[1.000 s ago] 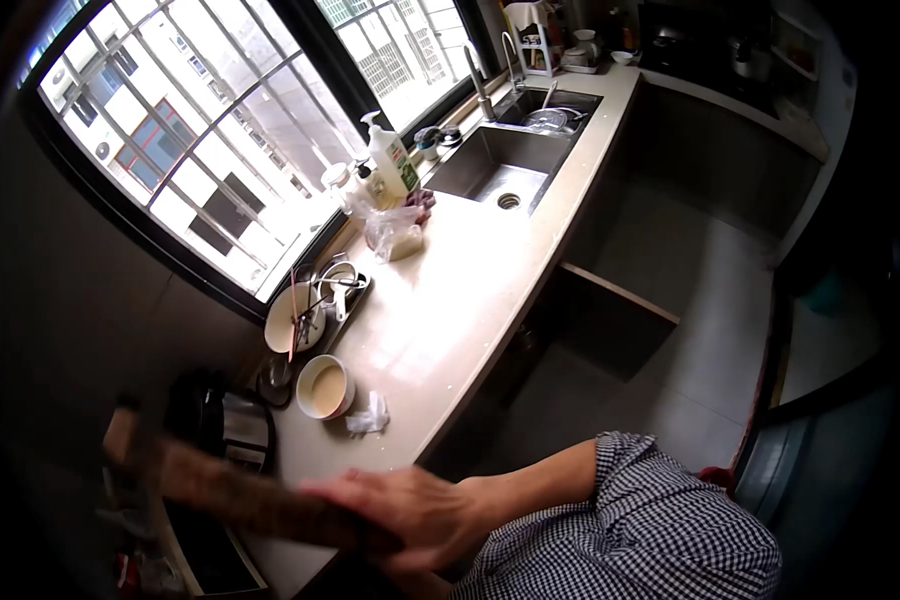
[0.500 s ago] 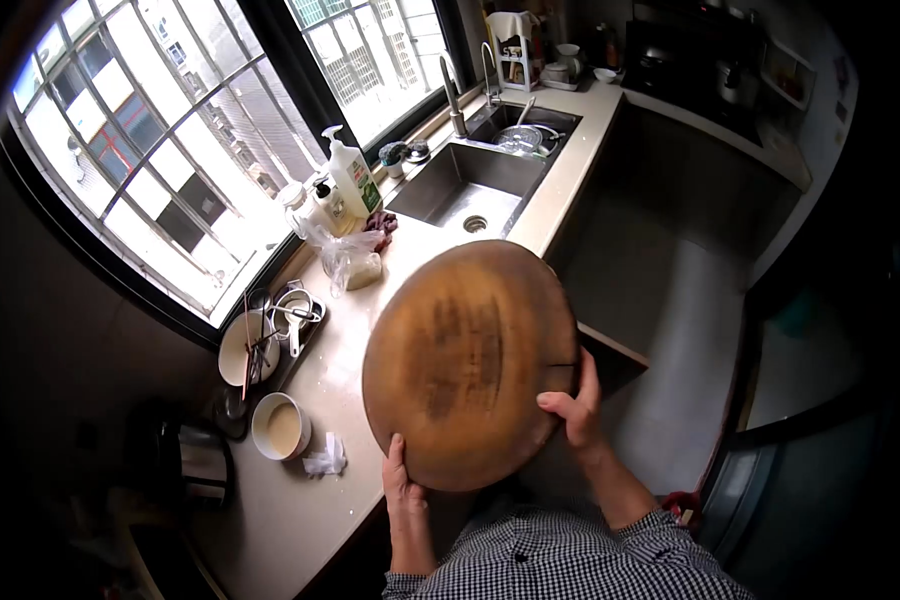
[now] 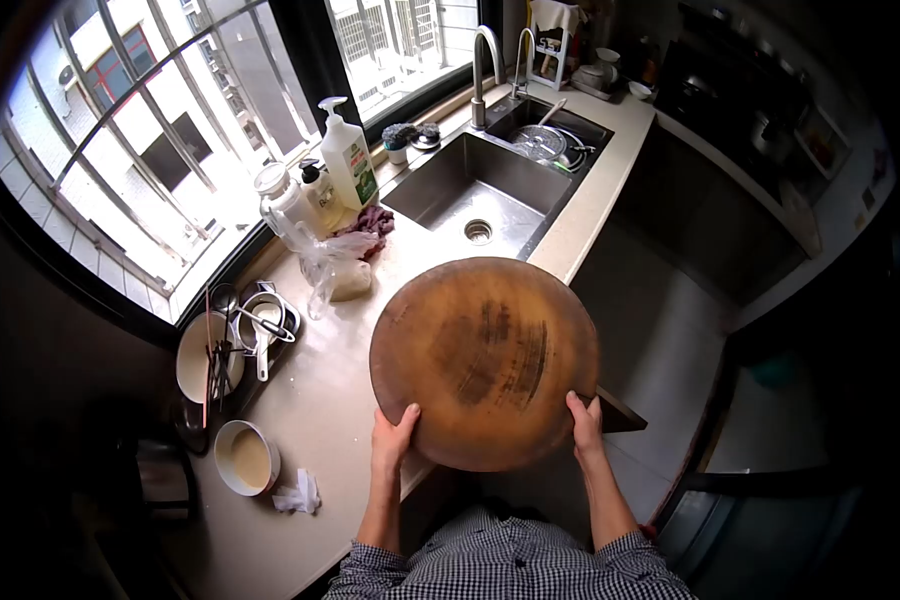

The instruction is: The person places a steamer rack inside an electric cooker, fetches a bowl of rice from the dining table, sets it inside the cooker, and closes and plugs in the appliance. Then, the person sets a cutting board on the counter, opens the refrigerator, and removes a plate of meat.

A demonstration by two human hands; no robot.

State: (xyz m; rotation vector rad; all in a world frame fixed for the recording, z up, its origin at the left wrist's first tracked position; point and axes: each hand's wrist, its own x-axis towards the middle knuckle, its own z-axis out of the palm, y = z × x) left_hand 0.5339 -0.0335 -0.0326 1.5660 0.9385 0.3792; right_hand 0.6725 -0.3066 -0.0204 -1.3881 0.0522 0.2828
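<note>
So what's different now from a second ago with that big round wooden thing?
The round wooden board swung from the lower left over toward the sink. It was a blurry edge; now its flat face shows. Only one hand showed clearly on it then; now the left hand and right hand grip opposite sides. The bowl and crumpled tissue stayed on the counter.

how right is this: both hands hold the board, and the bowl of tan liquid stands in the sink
One thing is off: the bowl of tan liquid stands on the counter, not in the sink, as the head view shows. The left hand and right hand do hold the board.
</note>
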